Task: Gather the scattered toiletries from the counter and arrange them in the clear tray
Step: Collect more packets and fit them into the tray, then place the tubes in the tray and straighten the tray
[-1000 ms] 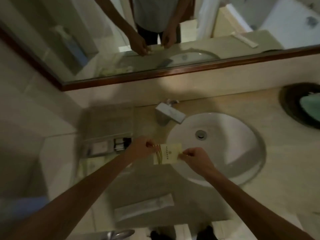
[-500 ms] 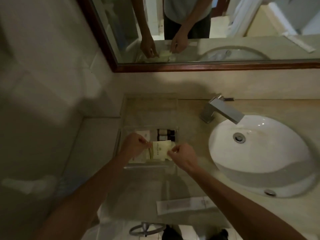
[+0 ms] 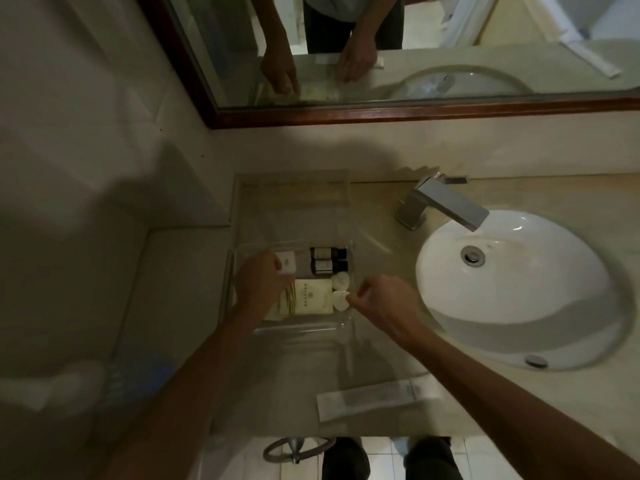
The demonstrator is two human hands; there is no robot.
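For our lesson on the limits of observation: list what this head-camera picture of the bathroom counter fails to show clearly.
- Print on the cream packet in the clear plastic tray: too small and dim to read.
- Labels on the two dark little bottles: too small.
- White box: partly hidden under the left hand.
- Right hand grip: whether it pinches anything is unclear.
- Blue object, lower left: blurred.

Cream packet lies flat in clear tray beside dark bottles.
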